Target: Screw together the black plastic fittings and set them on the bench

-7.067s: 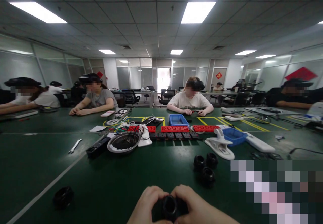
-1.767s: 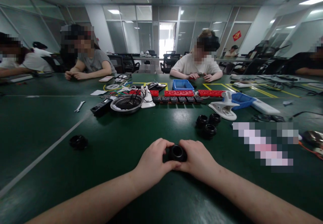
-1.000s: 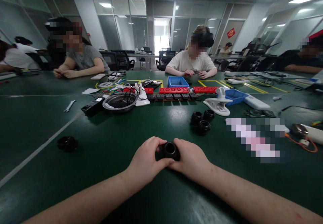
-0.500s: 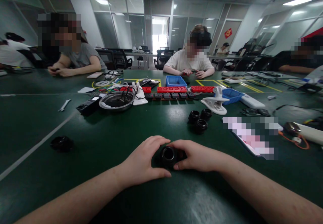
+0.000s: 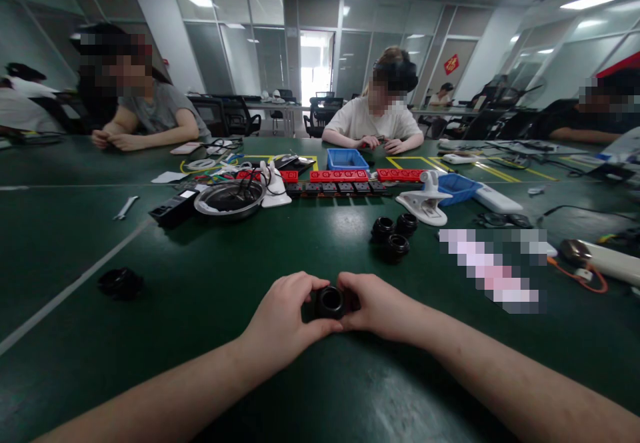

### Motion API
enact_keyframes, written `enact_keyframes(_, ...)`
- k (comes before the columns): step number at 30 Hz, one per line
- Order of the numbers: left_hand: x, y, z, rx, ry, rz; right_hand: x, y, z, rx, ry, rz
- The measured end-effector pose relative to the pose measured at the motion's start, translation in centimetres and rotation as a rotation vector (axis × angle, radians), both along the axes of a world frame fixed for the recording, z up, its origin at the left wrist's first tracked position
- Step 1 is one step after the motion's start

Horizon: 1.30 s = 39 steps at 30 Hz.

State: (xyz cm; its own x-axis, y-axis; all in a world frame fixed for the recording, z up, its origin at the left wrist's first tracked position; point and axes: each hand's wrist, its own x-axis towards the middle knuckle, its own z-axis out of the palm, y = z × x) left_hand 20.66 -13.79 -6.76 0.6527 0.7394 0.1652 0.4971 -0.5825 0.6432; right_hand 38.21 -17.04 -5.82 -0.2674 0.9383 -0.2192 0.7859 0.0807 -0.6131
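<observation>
A black cable gland (image 5: 331,303), a ribbed plastic fitting with a round hole facing me, sits between my hands low in the middle of the view. My left hand (image 5: 287,313) grips it from the left, thumb at the near side and fingertips at the far side. From the right, my right hand (image 5: 375,303) pinches its other end, where the fingers partly hide it. Beyond my right hand stand three similar black fittings (image 5: 398,246) in a cluster. Another black fitting (image 5: 121,283) lies far to the left.
Green tabletop (image 5: 210,363) spreads around my hands. Farther back are a metal bowl (image 5: 230,213), a black box (image 5: 173,208), a wrench (image 5: 126,208), red strips (image 5: 339,176), blue bins (image 5: 347,159) and a white clip stand (image 5: 425,203). A phone (image 5: 493,270) lies right. People sit across the table.
My left fingers and thumb have closed in from a wide spread onto the cable gland. The right fingers have drawn tighter at its other end. The view has shifted slightly.
</observation>
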Motion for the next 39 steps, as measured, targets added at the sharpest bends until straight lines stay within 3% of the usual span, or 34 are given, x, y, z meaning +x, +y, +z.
enact_keyframes(3, 0.2, -0.2, -0.1, 0.004, 0.003, 0.089, -0.9, -0.2, -0.5, 0.153, -0.201, -0.073)
enact_keyframes(6, 0.0, 0.2, 0.1, -0.034, -0.024, 0.021, -1.1, -0.3, -0.5, 0.197, -0.208, -0.086)
enact_keyframes(14, -0.9, 1.5, 0.6, -0.137, -0.014, -0.217, 0.7, 0.0, 0.7, -0.031, 0.092, 0.137)
enact_keyframes(19, -0.9, 1.6, 0.4, -0.180, -0.045, -0.229, 1.1, 0.4, -0.1, -0.094, 0.191, 0.159)
enact_keyframes(23, -0.5, 1.1, 0.1, -0.165, -0.039, -0.149, 1.1, 0.5, -0.7, -0.094, 0.238, 0.118)
enact_keyframes(26, -0.1, 0.6, 0.0, -0.135, -0.038, -0.060, 0.3, 0.3, -0.8, 0.000, 0.100, 0.052)
enact_keyframes(29, 0.0, 0.4, 0.0, -0.096, -0.038, 0.020, -0.8, -0.1, -0.7, 0.200, -0.182, -0.026)
enact_keyframes(32, 0.0, 0.5, -0.1, -0.072, -0.044, 0.025, -1.4, -0.4, -0.6, 0.330, -0.332, -0.032)
enact_keyframes(34, -0.1, 0.6, -0.1, -0.071, -0.044, 0.001, -1.4, -0.4, -0.6, 0.317, -0.293, -0.013)
enact_keyframes(39, -0.5, 1.0, 0.5, -0.174, -0.028, -0.117, -0.2, 0.0, -0.1, 0.148, 0.098, 0.109)
